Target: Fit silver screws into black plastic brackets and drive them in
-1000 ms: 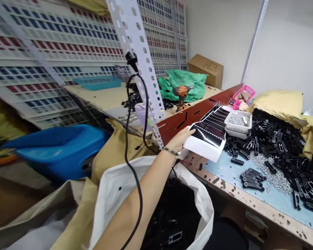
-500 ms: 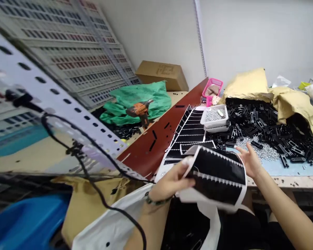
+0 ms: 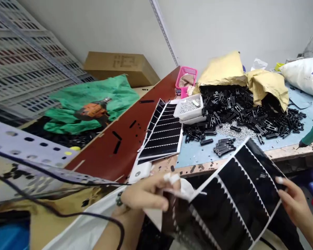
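A white-edged sheet of black adhesive strips (image 3: 240, 187), divided by scalloped white lines, spans the space between my hands, in front of the bench. My left hand (image 3: 148, 194) is closed on its left end, where the sheet curls and blurs. White tape wraps a fingertip of that hand. At the far edge of the sheet, my right hand (image 3: 293, 201) pinches the border between thumb and fingers. More black-strip sheets (image 3: 161, 133) lie on the bench beyond my left hand. A small stack of black plastic parts (image 3: 224, 146) rests behind the sheet.
A white tub of small metal pieces (image 3: 190, 106) stands beside a heap of black parts (image 3: 234, 107). Behind are paper sacks (image 3: 221, 71) and a pink basket (image 3: 186, 78). An orange drill (image 3: 94, 110) lies on green cloth; a green-handled tool (image 3: 311, 135) is at right. Black cables (image 3: 67, 182) cross the left foreground.
The sheet has moved right and lower and is spread wider. My right hand, open beside it before, now grips its right edge. The view has turned right.
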The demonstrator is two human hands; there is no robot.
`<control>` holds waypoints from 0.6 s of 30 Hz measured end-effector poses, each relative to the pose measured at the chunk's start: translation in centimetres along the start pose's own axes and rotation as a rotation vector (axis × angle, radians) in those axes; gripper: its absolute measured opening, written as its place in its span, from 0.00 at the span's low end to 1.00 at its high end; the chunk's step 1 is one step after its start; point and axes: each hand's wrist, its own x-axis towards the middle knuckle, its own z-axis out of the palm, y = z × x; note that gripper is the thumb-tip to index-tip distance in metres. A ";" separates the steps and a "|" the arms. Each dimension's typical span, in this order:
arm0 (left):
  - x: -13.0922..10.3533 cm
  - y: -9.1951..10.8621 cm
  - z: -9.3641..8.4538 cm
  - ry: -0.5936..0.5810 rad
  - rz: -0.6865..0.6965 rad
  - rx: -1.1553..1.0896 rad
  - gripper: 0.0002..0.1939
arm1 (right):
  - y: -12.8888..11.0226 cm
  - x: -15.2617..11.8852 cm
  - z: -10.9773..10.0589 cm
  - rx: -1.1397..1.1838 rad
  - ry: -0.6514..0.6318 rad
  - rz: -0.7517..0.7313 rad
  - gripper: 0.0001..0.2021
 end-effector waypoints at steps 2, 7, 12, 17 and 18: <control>1.8 -1.6 -0.1 0.075 -0.081 0.119 0.15 | 2.8 -3.3 -4.2 -0.220 0.129 0.069 0.18; 6.9 -5.1 0.6 0.090 -0.412 0.634 0.19 | 6.7 -5.3 -4.8 -0.221 -0.089 0.465 0.34; 8.5 -5.8 1.0 0.138 -0.602 1.056 0.15 | 7.1 0.2 -5.8 -0.417 -0.212 0.370 0.29; 8.1 -5.0 0.1 0.159 -0.525 1.251 0.12 | 8.5 5.1 -10.7 -0.547 0.244 0.050 0.25; 8.1 -4.8 0.1 0.167 -0.506 1.290 0.12 | 9.2 5.8 -11.1 -0.532 0.247 0.066 0.25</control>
